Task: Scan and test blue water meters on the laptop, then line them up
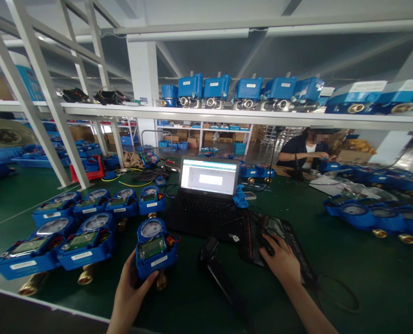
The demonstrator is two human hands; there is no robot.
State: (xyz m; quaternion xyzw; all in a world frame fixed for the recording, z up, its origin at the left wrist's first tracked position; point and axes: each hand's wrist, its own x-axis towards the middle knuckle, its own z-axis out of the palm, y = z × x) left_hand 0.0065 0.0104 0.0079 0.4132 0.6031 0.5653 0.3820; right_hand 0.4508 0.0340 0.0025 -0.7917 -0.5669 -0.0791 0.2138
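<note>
My left hand [131,287] grips the lower left side of a blue water meter [156,250], its thumb along the front below the white label. This meter has a round dial, an exposed green circuit board and a brass pipe end, and it rests on the green table [188,297]. On a computer mouse [267,245] lies my right hand [282,260], its fingers curved over the top. The mouse sits on a dark printed mouse pad [296,236]. Between my hands lies a black handheld barcode scanner [220,273]. Behind it an open laptop [209,178] shows a small white dialog box.
Several similar meters [84,243] stand in rows at the left, and more [371,213] at the right. A metal shelf [227,112] carrying blue valve-like units [217,88] spans overhead. A co-worker [305,148] sits across the table. A cable [345,287] loops at the right.
</note>
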